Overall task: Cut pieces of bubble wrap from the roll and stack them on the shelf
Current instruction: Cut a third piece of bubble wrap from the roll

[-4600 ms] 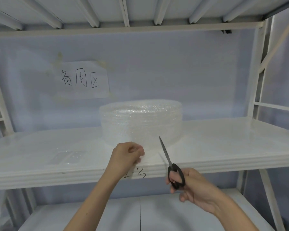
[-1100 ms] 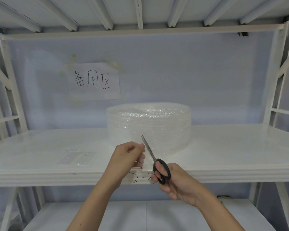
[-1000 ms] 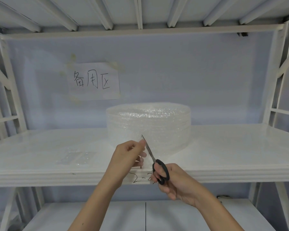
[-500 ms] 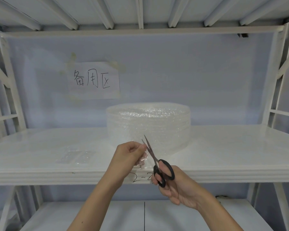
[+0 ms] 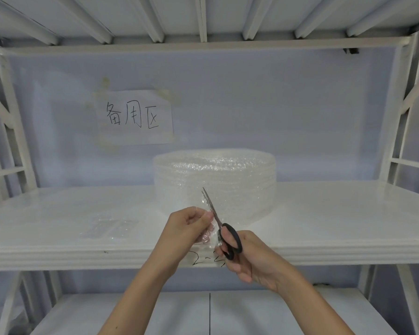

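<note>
A wide roll of clear bubble wrap [image 5: 237, 180] lies flat in the middle of the white shelf [image 5: 336, 213]. Its loose end [image 5: 205, 232] hangs toward me, and my left hand [image 5: 186, 226] pinches it at the shelf's front edge. My right hand [image 5: 247, 257] holds black-handled scissors [image 5: 228, 240]; the blades look nearly closed on the sheet just right of my left fingers, tips pointing up and away. A small stack of cut bubble wrap pieces [image 5: 109, 228] lies flat on the shelf to the left.
A paper sign with handwriting [image 5: 136, 117] is taped to the back wall. White uprights [image 5: 397, 141] frame both sides, and beams [image 5: 203, 20] run overhead. A lower shelf [image 5: 179, 315] sits below my arms. Black marks [image 5: 203, 259] are written on the shelf's front lip.
The scissors moved left from open air onto the loose end beside my left fingers, and the blades pushed further up through the sheet. My left hand kept its pinch.
</note>
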### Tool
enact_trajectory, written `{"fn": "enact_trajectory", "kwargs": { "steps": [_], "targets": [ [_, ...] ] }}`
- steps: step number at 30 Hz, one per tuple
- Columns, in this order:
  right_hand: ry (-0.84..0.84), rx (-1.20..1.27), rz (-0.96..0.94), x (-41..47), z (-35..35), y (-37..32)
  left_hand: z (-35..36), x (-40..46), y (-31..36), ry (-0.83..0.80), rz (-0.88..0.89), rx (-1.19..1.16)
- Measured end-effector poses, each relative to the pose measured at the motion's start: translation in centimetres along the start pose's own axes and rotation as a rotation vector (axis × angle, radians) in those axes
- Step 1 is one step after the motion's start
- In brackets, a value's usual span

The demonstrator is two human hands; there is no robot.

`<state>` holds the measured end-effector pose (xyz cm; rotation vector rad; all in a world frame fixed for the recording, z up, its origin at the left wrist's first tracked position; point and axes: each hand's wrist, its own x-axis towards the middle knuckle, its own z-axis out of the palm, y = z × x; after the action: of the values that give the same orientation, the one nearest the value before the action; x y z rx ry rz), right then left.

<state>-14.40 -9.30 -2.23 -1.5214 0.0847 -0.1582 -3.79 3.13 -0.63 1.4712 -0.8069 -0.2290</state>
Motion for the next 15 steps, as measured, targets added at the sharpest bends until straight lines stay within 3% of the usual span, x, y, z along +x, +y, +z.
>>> {"fn": "enact_trajectory", "kwargs": {
  "steps": [7, 15],
  "targets": [
    [0.040, -0.006, -0.030, 0.6, 0.5, -0.2, -0.4, 0.0, 0.0, -0.009, 0.008, -0.001],
    [0.057, -0.002, -0.024, 0.9, 0.2, 0.3, -0.7, 1.0, 1.2, 0.147, -0.009, -0.063]
  ]
}}
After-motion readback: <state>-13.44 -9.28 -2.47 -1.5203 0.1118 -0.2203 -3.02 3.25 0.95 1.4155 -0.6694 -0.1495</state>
